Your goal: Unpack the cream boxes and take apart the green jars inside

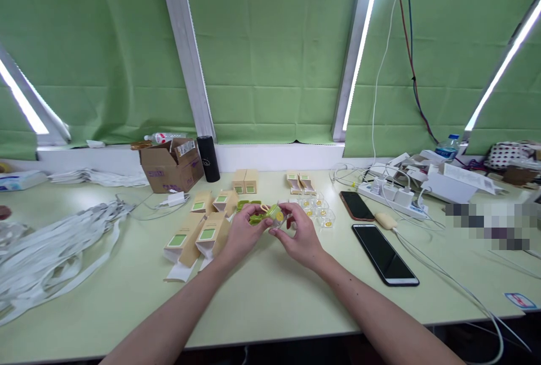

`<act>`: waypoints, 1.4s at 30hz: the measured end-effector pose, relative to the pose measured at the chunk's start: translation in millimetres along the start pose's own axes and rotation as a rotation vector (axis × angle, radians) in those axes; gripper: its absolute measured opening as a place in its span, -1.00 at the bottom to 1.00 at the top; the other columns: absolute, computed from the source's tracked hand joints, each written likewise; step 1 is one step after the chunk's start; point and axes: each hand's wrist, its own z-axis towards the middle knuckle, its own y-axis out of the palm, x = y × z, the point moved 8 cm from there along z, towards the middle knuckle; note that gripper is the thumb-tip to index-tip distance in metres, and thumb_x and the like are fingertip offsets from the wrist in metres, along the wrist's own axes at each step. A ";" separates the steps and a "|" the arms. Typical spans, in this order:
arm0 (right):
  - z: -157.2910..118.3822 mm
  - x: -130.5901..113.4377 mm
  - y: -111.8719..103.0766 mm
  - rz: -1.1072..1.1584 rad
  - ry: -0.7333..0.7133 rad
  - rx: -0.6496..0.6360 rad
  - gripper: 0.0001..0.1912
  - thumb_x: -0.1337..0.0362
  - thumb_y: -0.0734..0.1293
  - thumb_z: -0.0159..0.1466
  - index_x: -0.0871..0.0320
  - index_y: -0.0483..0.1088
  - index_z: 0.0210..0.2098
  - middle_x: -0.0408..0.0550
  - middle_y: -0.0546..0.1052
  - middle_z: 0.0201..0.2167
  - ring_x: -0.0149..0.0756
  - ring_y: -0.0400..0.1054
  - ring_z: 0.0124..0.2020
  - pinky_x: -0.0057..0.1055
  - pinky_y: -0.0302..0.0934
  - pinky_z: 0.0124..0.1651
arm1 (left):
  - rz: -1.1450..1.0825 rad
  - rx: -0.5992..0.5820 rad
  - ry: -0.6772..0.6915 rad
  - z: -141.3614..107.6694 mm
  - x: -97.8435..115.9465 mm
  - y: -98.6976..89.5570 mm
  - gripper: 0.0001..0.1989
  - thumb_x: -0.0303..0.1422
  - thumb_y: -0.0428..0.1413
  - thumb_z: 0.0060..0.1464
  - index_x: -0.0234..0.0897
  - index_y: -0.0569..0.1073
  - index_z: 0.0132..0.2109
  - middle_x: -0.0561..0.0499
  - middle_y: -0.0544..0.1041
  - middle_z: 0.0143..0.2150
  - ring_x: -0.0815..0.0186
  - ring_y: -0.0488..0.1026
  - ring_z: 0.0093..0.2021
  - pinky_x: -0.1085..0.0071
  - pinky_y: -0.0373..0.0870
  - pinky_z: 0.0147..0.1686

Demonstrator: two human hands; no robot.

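My left hand (248,228) is closed on a small lime-green item (273,212) with a pale loop at its end; I cannot make out its kind. My right hand (301,236) pinches a clear plastic piece with a yellow centre (279,216), which touches the green item. Behind my left hand lie more green pieces (243,205). Several clear plastic containers with yellow centres (323,213) stand beyond my right hand. To the left are tan cartons with green windows (212,234), the nearer ones with their white end flaps open.
Closed tan cartons (245,181) and two open ones (301,182) stand at the back. Two phones (384,255) and a power strip (393,199) with cables are on the right. White straps (63,258) cover the left side. A cardboard box (171,168) and black bottle (208,159) stand behind.
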 end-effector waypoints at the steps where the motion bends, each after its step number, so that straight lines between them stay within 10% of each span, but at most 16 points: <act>1: 0.4 5.7 0.6 0.089 0.063 0.003 -0.55 0.17 0.50 0.25 0.05 0.38 0.09 0.04 0.52 -0.06 -0.17 0.42 -0.14 -0.24 0.38 -0.18 | -0.015 0.010 0.025 -0.8 2.4 -1.2 -0.43 0.21 0.23 0.03 -0.23 0.59 -0.18 -0.12 0.61 -0.14 0.10 0.56 -0.11 0.23 0.51 -0.08; 8: 6.5 35.2 11.0 0.962 0.422 -0.090 -0.60 -0.02 0.49 0.27 0.12 0.52 -0.07 0.03 0.64 -0.17 -0.18 0.54 -0.26 -0.23 0.44 -0.16 | -0.095 0.054 0.194 -8.8 24.7 -10.2 -0.56 0.00 -0.01 0.38 -0.21 0.60 -0.14 -0.11 0.58 -0.20 0.13 0.50 -0.03 0.17 0.42 0.05; 15: 5.7 48.4 6.8 1.136 0.556 -0.068 -0.67 0.05 0.43 0.32 0.19 0.57 -0.12 0.10 0.68 -0.13 -0.16 0.59 -0.18 -0.21 0.49 -0.03 | 0.059 0.071 0.236 -11.6 23.7 -9.3 -0.75 -0.17 0.10 0.35 -0.19 0.59 -0.13 -0.07 0.56 -0.23 0.16 0.48 -0.08 0.21 0.43 -0.03; 26: 6.1 30.6 -0.3 0.772 0.372 0.017 -0.40 0.18 0.63 0.07 -0.03 0.31 -0.02 -0.11 0.49 -0.03 -0.29 0.55 -0.26 -0.28 0.52 -0.21 | 0.025 -0.036 0.079 -13.5 16.8 10.3 -0.60 -0.07 0.21 0.22 -0.20 0.53 0.08 -0.15 0.52 0.01 0.10 0.54 0.03 0.13 0.48 0.04; 33: -4.2 4.2 -0.1 0.233 0.029 0.064 -0.55 0.36 0.43 0.24 -0.06 0.30 0.06 0.01 0.31 0.11 -0.22 0.42 -0.03 -0.18 0.48 0.04 | -0.165 -0.123 -0.034 -12.9 12.3 19.5 -0.54 -0.08 0.37 0.02 -0.22 0.52 -0.01 -0.08 0.58 -0.10 0.13 0.49 -0.06 0.21 0.43 -0.03; 42: 3.3 -8.2 -27.6 0.107 -0.107 0.196 -0.58 0.40 0.32 0.31 -0.04 0.31 0.12 0.03 0.33 0.08 -0.14 0.36 0.10 -0.10 0.48 0.09 | -0.505 -0.062 -0.022 -8.7 3.4 14.0 -0.41 -0.23 0.42 -0.02 -0.18 0.36 0.09 -0.11 0.52 0.04 0.16 0.50 0.06 0.21 0.48 0.06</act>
